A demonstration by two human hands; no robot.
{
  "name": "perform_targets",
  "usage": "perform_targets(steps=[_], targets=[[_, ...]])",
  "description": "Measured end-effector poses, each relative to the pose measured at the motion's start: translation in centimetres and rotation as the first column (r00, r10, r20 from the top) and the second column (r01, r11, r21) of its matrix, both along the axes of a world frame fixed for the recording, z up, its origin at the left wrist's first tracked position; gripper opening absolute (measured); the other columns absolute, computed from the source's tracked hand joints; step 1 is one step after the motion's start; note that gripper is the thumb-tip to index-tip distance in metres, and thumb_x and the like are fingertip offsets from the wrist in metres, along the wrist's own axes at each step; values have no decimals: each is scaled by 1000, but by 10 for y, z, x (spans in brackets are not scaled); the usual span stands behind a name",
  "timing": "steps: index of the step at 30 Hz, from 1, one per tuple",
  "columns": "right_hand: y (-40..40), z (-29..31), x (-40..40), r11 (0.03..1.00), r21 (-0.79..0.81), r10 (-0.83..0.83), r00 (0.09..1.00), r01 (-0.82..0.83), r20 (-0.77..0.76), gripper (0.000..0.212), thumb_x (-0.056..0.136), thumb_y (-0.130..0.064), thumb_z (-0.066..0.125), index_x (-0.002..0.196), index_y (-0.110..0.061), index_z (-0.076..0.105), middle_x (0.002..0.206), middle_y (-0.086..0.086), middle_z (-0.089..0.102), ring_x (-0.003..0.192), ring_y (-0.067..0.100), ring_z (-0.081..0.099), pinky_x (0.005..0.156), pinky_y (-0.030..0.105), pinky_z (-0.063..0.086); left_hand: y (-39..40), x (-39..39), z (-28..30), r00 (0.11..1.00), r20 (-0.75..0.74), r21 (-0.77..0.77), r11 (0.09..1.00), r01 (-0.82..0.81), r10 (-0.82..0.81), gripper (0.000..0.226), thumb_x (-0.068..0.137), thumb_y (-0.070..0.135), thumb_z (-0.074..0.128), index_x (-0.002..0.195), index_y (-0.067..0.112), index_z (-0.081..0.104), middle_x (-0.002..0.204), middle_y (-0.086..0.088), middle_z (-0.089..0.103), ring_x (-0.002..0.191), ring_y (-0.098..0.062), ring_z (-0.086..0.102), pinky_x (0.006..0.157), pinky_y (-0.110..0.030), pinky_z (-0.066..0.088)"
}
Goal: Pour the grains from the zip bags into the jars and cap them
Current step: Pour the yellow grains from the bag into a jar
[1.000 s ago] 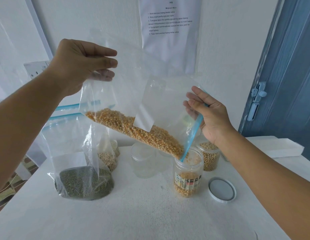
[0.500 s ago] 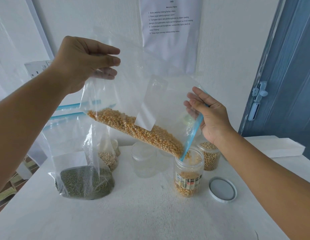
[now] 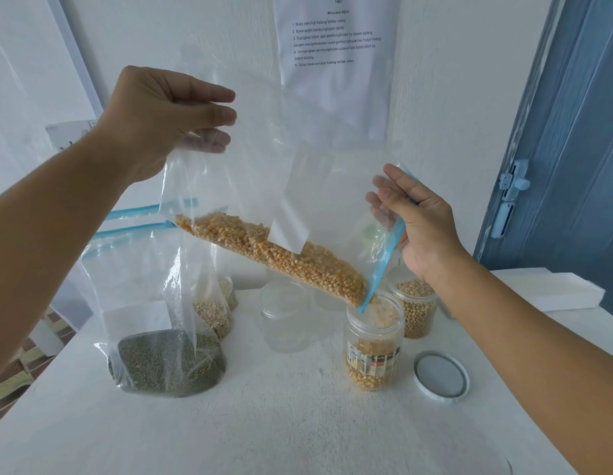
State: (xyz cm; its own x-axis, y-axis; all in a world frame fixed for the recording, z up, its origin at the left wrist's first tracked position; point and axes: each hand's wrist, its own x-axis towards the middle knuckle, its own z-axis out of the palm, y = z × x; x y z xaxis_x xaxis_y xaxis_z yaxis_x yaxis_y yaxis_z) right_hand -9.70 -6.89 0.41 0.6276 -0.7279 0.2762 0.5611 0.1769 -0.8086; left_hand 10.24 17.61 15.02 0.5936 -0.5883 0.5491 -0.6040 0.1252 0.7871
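Observation:
A clear zip bag of yellow corn kernels (image 3: pixel 281 255) hangs tilted above the table, its blue zip mouth down at the right. My left hand (image 3: pixel 161 121) pinches the bag's raised bottom corner. My right hand (image 3: pixel 421 224) holds the blue zip edge, whose lower corner sits in the mouth of an open labelled jar (image 3: pixel 373 341). Kernels fall into that jar, which is partly filled. Its white lid (image 3: pixel 441 376) lies flat to the right.
A zip bag of green beans (image 3: pixel 168 361) stands at the left, with another bag of pale grains (image 3: pixel 212 313) behind it. An empty clear jar (image 3: pixel 284 317) and a jar of pale beans (image 3: pixel 416 306) stand behind. A white box (image 3: pixel 552 289) lies at right.
My left hand has lifted the bag's corner slightly higher, and the kernels have slid further toward the zip mouth. The right hand has stayed in place.

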Motion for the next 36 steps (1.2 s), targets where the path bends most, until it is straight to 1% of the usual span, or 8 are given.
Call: perform_targets(steps=[5, 9, 15, 20, 27, 31, 36], targets=[[0, 3, -1, 1000, -2, -1, 1000, 1, 7, 33, 95, 5, 66, 119, -15, 74, 110, 3, 79, 99, 24, 77, 82, 28, 61, 0, 0, 2, 1000, 9, 0, 1000, -4, 4, 27, 79, 11, 87, 105, 11, 80, 88, -11, 80, 71, -24, 75, 80, -43, 65], [1, 3, -1, 1000, -4, 8, 1000, -8, 2, 33, 95, 5, 67, 120, -15, 74, 112, 4, 78, 99, 24, 77, 84, 28, 61, 1, 0, 5, 1000, 10, -5, 1000, -5, 5, 28, 79, 11, 87, 107, 9, 80, 92, -15, 79, 72, -24, 75, 80, -41, 65], [2, 0, -1, 1000, 11, 11, 1000, -11, 0, 33, 95, 5, 66, 119, -16, 74, 110, 3, 79, 98, 23, 77, 81, 27, 60, 0, 0, 2, 1000, -14, 0, 1000, -4, 4, 26, 79, 9, 86, 104, 11, 80, 86, -10, 79, 69, -23, 75, 79, -41, 65], [3, -2, 1, 1000, 14, 5, 1000, -5, -5, 33, 95, 6, 66, 118, -15, 75, 110, 4, 78, 98, 24, 77, 82, 27, 61, 1, 1, -2, 1000, -17, 6, 1000, 0, 0, 25, 80, 8, 86, 104, 11, 80, 86, -10, 79, 69, -23, 75, 80, -42, 65], [2, -1, 2, 1000, 12, -15, 1000, 15, 4, 32, 94, 7, 66, 116, -15, 75, 110, 5, 79, 98, 25, 77, 89, 32, 62, 1, 1, 1, 1000, -15, 4, 1000, -9, 10, 25, 79, 9, 87, 104, 11, 81, 87, -11, 80, 70, -24, 75, 80, -42, 65], [1, 0, 2, 1000, 15, -8, 1000, 8, 10, 32, 94, 6, 67, 118, -15, 74, 112, 5, 78, 99, 25, 77, 88, 31, 62, 0, -1, 2, 1000, -14, -2, 1000, -8, 8, 24, 79, 9, 87, 102, 12, 81, 87, -12, 79, 69, -24, 75, 79, -41, 65], [2, -3, 3, 1000, 17, -8, 1000, 8, 9, 32, 95, 6, 66, 117, -16, 75, 110, 4, 79, 98, 24, 77, 90, 32, 62, 0, -2, 3, 1000, -2, 5, 1000, -5, 5, 26, 79, 9, 86, 104, 11, 80, 89, -13, 79, 70, -23, 75, 80, -41, 65]])
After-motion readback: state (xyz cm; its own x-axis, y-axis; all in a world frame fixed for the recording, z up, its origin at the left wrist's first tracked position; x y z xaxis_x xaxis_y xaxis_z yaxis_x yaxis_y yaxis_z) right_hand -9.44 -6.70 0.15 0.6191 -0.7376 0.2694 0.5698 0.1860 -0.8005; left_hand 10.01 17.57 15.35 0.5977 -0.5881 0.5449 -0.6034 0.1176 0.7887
